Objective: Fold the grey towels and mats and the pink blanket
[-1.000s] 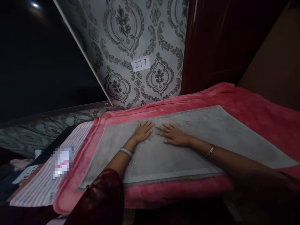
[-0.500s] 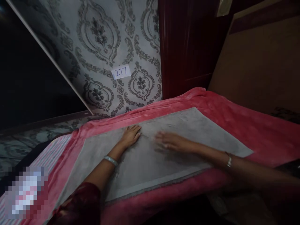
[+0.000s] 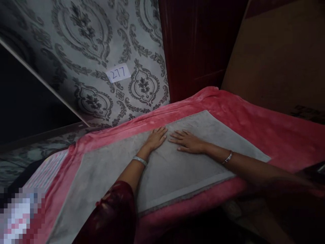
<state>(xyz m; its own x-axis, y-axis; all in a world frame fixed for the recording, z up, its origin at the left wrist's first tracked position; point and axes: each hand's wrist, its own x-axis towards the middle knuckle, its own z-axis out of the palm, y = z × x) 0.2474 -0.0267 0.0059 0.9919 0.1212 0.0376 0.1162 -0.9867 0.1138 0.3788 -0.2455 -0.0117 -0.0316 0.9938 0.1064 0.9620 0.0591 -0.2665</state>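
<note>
Dark red sleeve [image 3: 111,213] at bottom center. Gray cloth [image 3: 177,179] fills center to lower left of frame, spread on pink blanket [image 3: 243,118]; long axis climbs from lower left to middle right. Left hand [image 3: 156,139] and right hand [image 3: 190,142] both lie palm down on it, mid-frame, so cloth is directly under the fingers, neither hand nearer to it. Left fingertips sit just short of its far edge; right fingers point left, toward them. Fingers slightly spread on left, wider on right, pinching nothing. Striped cloth [image 3: 50,169] at left. Behind: patterned wall [image 3: 144,51], paper label [image 3: 118,73] "277".
</note>
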